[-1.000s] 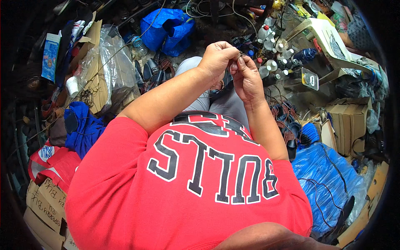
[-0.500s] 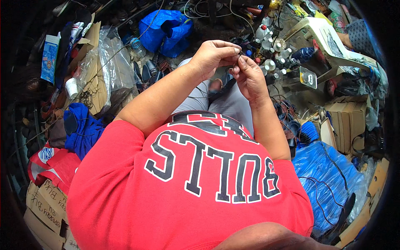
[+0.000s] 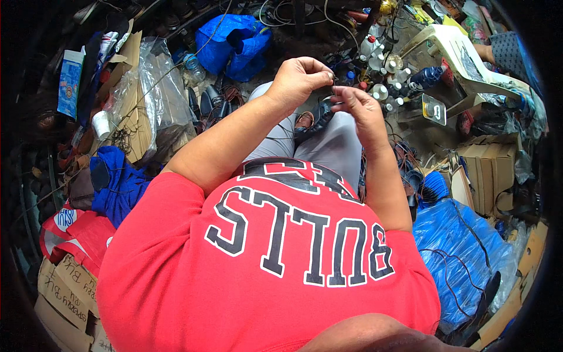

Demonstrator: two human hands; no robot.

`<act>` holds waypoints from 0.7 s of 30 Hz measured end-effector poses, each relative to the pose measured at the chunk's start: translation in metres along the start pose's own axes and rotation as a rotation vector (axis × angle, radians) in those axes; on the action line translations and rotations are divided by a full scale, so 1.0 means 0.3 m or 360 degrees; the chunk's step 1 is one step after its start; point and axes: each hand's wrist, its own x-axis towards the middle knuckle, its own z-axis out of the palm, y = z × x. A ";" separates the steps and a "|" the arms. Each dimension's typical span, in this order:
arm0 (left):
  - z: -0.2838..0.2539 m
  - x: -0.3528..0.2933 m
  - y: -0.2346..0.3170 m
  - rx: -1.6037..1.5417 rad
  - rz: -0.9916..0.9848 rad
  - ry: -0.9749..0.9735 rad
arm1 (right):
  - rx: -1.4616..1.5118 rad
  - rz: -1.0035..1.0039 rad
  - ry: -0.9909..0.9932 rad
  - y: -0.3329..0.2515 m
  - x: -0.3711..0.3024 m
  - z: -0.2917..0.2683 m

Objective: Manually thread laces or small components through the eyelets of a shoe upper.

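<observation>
My left hand (image 3: 298, 82) is raised over my knees, thumb and fingertips pinched together. A thin dark strand (image 3: 334, 83) seems to run down from that pinch toward my right hand (image 3: 362, 111). The fingers of my right hand are bent, with thumb and fingertips close together at the strand's lower end. The strand is too fine to tell its kind. Below the hands, between my grey-trousered legs, lies a dark shoe (image 3: 316, 120), partly hidden by my left wrist and legs.
Several bottles (image 3: 381, 91) stand ahead to the right, beside a worn white plastic chair (image 3: 451, 44). A blue bag (image 3: 234, 44) sits ahead. Cardboard and clear plastic (image 3: 155, 88) lie at left, a blue plastic-wrapped bundle (image 3: 460, 252) at right. Another person's arm (image 3: 484, 54) shows beyond the chair.
My hands have moved slightly apart. The right hand has shifted right and down with its fingers turned more sideways. My right leg has moved a little, and more of the shoe shows.
</observation>
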 end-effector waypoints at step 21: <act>0.035 -0.032 0.009 0.0694 0.0189 0.0121 | -0.1307 -0.0559 0.0355 -0.105 0.009 0.078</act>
